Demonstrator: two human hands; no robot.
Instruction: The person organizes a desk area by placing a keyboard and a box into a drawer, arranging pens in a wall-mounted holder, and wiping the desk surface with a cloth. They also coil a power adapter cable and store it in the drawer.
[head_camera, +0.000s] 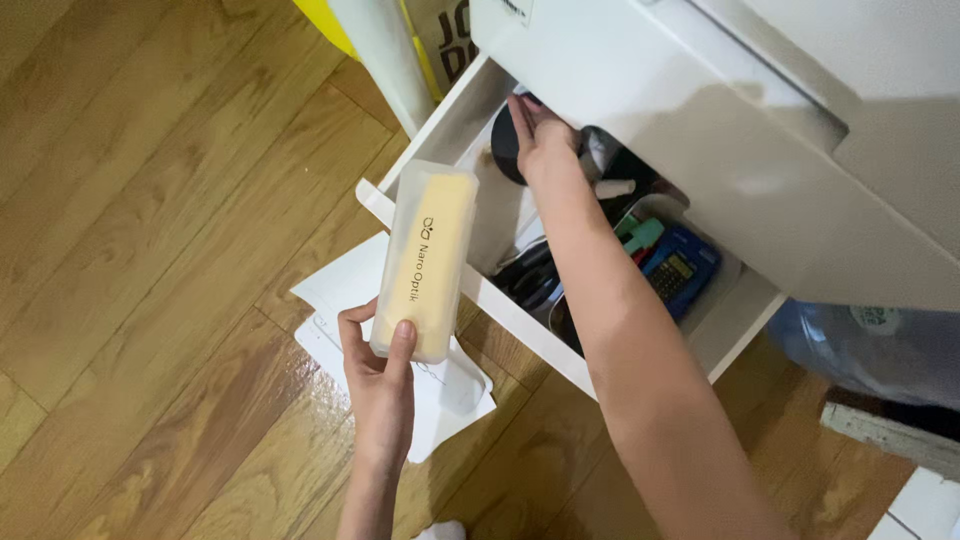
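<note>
Left hand (382, 372) grasps a translucent oblong case (424, 262) with a yellow cloth inside, held upright above white papers (340, 290) on the wooden floor (150, 250), just beside the open white drawer (520, 320). Right hand (543, 140) reaches deep into the drawer, fingers resting on a black round object (505, 150); grip unclear. Blue calculator (678, 270) lies nearby in the drawer.

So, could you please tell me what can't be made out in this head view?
- Right hand fingertips: hidden under the upper drawer front.
- Black round object: partly covered by that hand.
- Clear case contents: blurred by frosted plastic.
- Open drawer back: hidden by the cabinet.
</note>
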